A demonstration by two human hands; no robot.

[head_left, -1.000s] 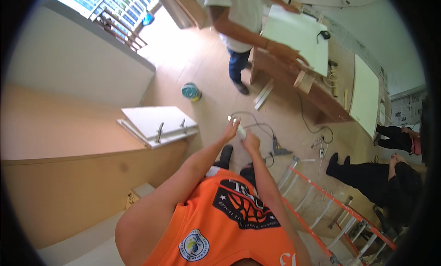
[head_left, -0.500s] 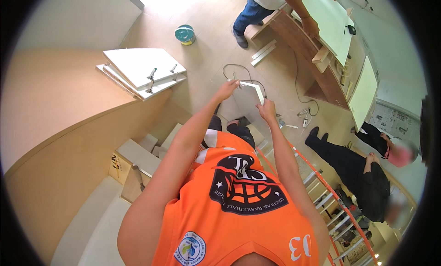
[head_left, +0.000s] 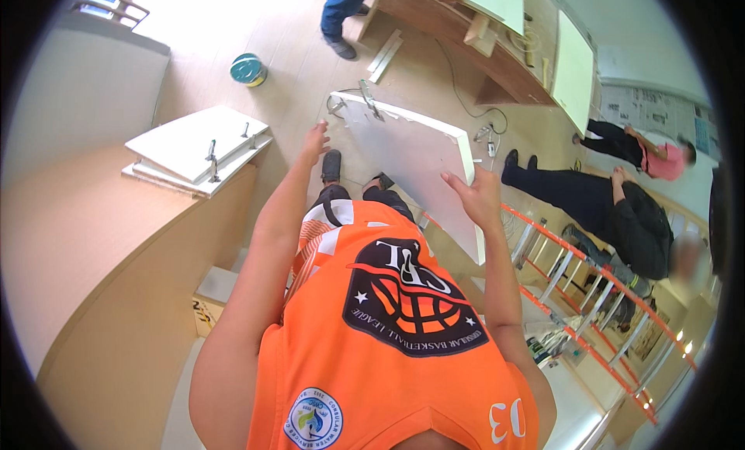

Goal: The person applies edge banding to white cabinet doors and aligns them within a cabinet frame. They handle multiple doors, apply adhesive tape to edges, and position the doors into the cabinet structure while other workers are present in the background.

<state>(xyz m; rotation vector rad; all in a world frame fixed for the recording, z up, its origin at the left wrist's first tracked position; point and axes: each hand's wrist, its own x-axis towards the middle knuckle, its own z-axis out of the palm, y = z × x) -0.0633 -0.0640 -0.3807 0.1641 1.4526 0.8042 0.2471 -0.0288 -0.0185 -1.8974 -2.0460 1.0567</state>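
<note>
A white cabinet door (head_left: 411, 159) hangs tilted in front of me, with metal hinges (head_left: 370, 100) at its far edge. My right hand (head_left: 479, 195) grips its right edge, the thumb over the face and the fingers behind. My left hand (head_left: 315, 143) is off the door, to the left of its far corner, fingers apart and holding nothing. Two more white doors (head_left: 194, 143) with hinges lie stacked on the curved wooden counter (head_left: 85, 217) at my left.
An orange ladder (head_left: 574, 252) lies at a slant on the right, near a person in dark clothes (head_left: 574, 194). A person in a pink top (head_left: 663, 161) is farther off. A teal-lidded bucket (head_left: 248, 69), wood strips (head_left: 386, 55) and a cable (head_left: 466, 93) are on the floor; a workbench (head_left: 466, 46) stands beyond.
The door has swung from nearly edge-on to showing its broad face. My left hand has let go and moved left; my right hand still holds the door. The view has shifted right.
</note>
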